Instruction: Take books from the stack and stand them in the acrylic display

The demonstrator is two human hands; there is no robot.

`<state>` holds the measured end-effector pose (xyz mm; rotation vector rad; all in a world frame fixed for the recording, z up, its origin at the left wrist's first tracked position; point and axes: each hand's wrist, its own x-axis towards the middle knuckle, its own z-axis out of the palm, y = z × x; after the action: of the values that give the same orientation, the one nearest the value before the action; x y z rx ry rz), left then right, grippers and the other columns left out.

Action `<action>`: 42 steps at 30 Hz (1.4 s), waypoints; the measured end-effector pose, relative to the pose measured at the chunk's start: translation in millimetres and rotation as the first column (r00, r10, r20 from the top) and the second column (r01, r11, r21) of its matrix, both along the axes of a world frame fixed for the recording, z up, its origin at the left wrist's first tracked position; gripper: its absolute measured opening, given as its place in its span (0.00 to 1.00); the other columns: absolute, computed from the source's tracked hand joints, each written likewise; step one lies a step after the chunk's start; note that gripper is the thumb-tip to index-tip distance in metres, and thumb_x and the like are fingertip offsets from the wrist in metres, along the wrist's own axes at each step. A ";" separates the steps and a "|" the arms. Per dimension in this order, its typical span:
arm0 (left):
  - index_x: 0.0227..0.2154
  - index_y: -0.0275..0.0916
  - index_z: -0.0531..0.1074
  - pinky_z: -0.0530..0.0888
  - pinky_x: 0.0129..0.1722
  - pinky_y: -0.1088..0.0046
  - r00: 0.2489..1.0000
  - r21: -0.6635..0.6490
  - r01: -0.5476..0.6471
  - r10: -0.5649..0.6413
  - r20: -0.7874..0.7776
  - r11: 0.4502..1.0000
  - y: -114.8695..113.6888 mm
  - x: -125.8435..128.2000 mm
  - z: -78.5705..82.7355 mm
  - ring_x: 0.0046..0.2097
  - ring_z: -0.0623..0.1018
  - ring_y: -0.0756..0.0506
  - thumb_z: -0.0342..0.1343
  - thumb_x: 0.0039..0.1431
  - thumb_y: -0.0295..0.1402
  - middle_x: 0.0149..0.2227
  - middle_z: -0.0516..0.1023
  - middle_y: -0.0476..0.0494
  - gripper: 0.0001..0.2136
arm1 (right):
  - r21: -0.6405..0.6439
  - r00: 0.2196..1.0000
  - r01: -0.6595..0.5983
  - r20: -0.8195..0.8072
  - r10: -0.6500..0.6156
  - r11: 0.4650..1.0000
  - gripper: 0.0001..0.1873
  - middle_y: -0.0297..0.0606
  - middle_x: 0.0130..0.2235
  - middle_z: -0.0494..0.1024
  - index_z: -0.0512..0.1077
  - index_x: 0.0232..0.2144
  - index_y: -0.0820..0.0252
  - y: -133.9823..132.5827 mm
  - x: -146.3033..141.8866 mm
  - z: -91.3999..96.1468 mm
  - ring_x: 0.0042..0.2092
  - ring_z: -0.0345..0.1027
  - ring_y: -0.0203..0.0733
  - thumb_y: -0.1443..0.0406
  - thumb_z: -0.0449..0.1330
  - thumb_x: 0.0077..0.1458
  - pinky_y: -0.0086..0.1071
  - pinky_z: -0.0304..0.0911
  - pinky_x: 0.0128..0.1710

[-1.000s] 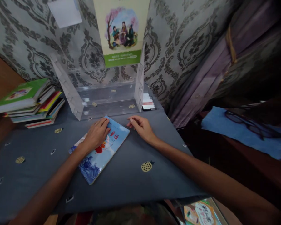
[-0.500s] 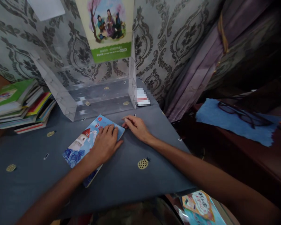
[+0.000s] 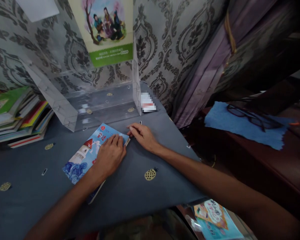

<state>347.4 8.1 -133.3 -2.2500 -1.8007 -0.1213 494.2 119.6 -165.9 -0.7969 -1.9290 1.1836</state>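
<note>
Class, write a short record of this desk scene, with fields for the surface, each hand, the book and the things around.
Surface: grey tablecloth with pineapple print
Left hand: flat on blue picture book
Right hand: fingers at the book's right corner
Behind: clear rack, green-edged book standing in it
Left: stack of books
Right: glasses on blue cloth

Head camera looks forward and down, seemingly close, over the table.
</note>
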 end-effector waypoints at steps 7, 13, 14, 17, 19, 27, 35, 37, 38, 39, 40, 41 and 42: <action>0.47 0.32 0.74 0.77 0.49 0.63 1.000 0.069 0.012 -0.012 -0.001 0.998 0.7 -3.5 1.8 0.51 0.80 0.40 0.47 0.67 0.29 0.49 0.81 0.34 0.13 | -0.024 0.999 0.020 -0.027 -0.020 1.000 0.15 0.38 0.33 0.81 0.75 0.44 0.59 -0.8 1.6 -0.5 0.35 0.76 0.40 0.60 0.51 0.66 0.33 0.71 0.39; 0.47 0.31 0.73 0.77 0.50 0.61 1.000 0.063 0.020 -0.020 0.006 0.998 -0.7 -1.6 0.8 0.52 0.79 0.38 0.47 0.67 0.29 0.50 0.80 0.31 0.13 | -0.023 0.999 0.028 -0.035 -0.029 0.999 0.15 0.39 0.34 0.81 0.74 0.44 0.59 -1.0 2.5 0.8 0.36 0.77 0.41 0.59 0.50 0.67 0.34 0.70 0.39; 0.48 0.31 0.73 0.77 0.50 0.60 1.000 0.051 0.015 -0.016 0.013 0.999 -1.0 -1.2 0.8 0.52 0.79 0.38 0.47 0.67 0.29 0.50 0.80 0.31 0.13 | -0.021 0.999 0.032 -0.033 -0.032 0.999 0.15 0.39 0.34 0.81 0.74 0.44 0.59 -1.1 2.7 1.4 0.37 0.77 0.41 0.59 0.50 0.67 0.34 0.70 0.39; 0.49 0.30 0.73 0.76 0.51 0.56 0.999 0.011 0.000 0.000 0.033 1.000 -1.9 -0.4 0.0 0.54 0.78 0.36 0.47 0.67 0.30 0.52 0.79 0.28 0.14 | -0.003 0.999 0.046 -0.028 -0.046 0.999 0.16 0.38 0.34 0.81 0.74 0.45 0.59 -2.8 3.7 4.4 0.36 0.77 0.40 0.59 0.50 0.67 0.34 0.70 0.39; 0.50 0.31 0.72 0.76 0.52 0.55 0.999 -0.007 -0.009 0.009 0.039 1.000 -2.2 -0.2 -1.2 0.55 0.77 0.35 0.47 0.67 0.30 0.52 0.78 0.28 0.15 | 0.030 0.998 0.049 -0.025 -0.049 0.998 0.16 0.37 0.33 0.81 0.75 0.45 0.58 -5.4 4.9 7.4 0.36 0.76 0.40 0.59 0.49 0.67 0.33 0.69 0.39; 0.51 0.31 0.71 0.74 0.54 0.53 0.998 -0.012 -0.023 0.024 0.054 1.000 -2.7 0.7 -7.2 0.56 0.76 0.34 0.48 0.67 0.31 0.54 0.76 0.27 0.15 | 0.263 0.995 -0.048 0.102 0.022 0.964 0.17 0.35 0.29 0.78 0.75 0.41 0.58 -13.2 8.1 11.0 0.33 0.73 0.39 0.60 0.48 0.68 0.32 0.65 0.39; 0.52 0.28 0.69 0.73 0.55 0.56 1.000 -0.033 -0.016 0.016 0.025 0.999 -5.4 -1.5 -5.6 0.58 0.74 0.35 0.50 0.68 0.34 0.55 0.75 0.26 0.16 | 0.414 0.983 -0.065 0.185 -0.014 0.908 0.17 0.41 0.34 0.80 0.75 0.41 0.58 -15.5 7.4 4.9 0.37 0.73 0.43 0.61 0.47 0.68 0.35 0.65 0.41; 0.53 0.28 0.69 0.73 0.54 0.56 1.000 -0.035 -0.012 0.013 0.015 0.999 -6.0 -1.5 -6.2 0.58 0.74 0.35 0.50 0.68 0.35 0.55 0.75 0.26 0.17 | 0.459 0.974 -0.064 0.223 -0.045 0.886 0.17 0.42 0.35 0.80 0.75 0.40 0.57 -16.3 7.9 4.5 0.38 0.73 0.43 0.61 0.47 0.68 0.35 0.65 0.42; 0.53 0.28 0.69 0.73 0.54 0.56 1.000 -0.040 -0.015 0.016 0.010 0.999 -6.3 -1.1 -6.5 0.58 0.74 0.35 0.50 0.68 0.35 0.55 0.75 0.27 0.17 | 0.480 0.964 -0.075 0.258 -0.059 0.874 0.16 0.42 0.35 0.80 0.75 0.39 0.57 -16.5 7.9 4.1 0.37 0.73 0.44 0.61 0.48 0.68 0.35 0.64 0.41; 0.53 0.29 0.68 0.73 0.54 0.56 1.000 -0.045 -0.020 0.021 0.007 0.999 -6.5 -0.6 -6.6 0.57 0.74 0.35 0.50 0.68 0.35 0.55 0.75 0.28 0.17 | 0.499 0.952 -0.090 0.296 -0.073 0.862 0.16 0.42 0.34 0.79 0.75 0.39 0.57 -16.6 7.9 3.5 0.36 0.72 0.43 0.62 0.48 0.68 0.35 0.64 0.39; 0.53 0.30 0.68 0.73 0.54 0.56 1.000 -0.050 -0.024 0.025 0.009 0.998 -6.6 0.0 -6.2 0.58 0.74 0.35 0.50 0.68 0.36 0.55 0.75 0.28 0.17 | 0.519 0.940 -0.104 0.329 -0.086 0.848 0.16 0.42 0.33 0.79 0.75 0.38 0.58 -16.8 7.7 3.0 0.35 0.71 0.43 0.62 0.48 0.68 0.34 0.63 0.38; 0.53 0.30 0.68 0.73 0.54 0.56 0.999 -0.054 -0.027 0.027 0.017 0.998 -6.6 0.3 -5.2 0.58 0.74 0.35 0.51 0.68 0.36 0.55 0.75 0.29 0.17 | 0.540 0.930 -0.114 0.354 -0.101 0.834 0.16 0.42 0.32 0.78 0.75 0.37 0.58 -17.0 7.5 2.4 0.34 0.71 0.43 0.63 0.48 0.68 0.34 0.62 0.36; 0.53 0.31 0.68 0.73 0.54 0.56 0.999 -0.058 -0.026 0.028 0.032 0.998 -6.5 -0.1 -3.7 0.57 0.74 0.36 0.51 0.68 0.37 0.55 0.75 0.29 0.17 | 0.560 0.922 -0.121 0.370 -0.117 0.819 0.16 0.41 0.31 0.78 0.75 0.36 0.58 -17.5 7.3 2.0 0.34 0.71 0.43 0.63 0.48 0.68 0.33 0.61 0.35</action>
<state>347.4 1.5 -137.0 -2.2748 -1.8732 -0.1033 501.5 102.2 -163.9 -0.7224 -2.4346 0.3829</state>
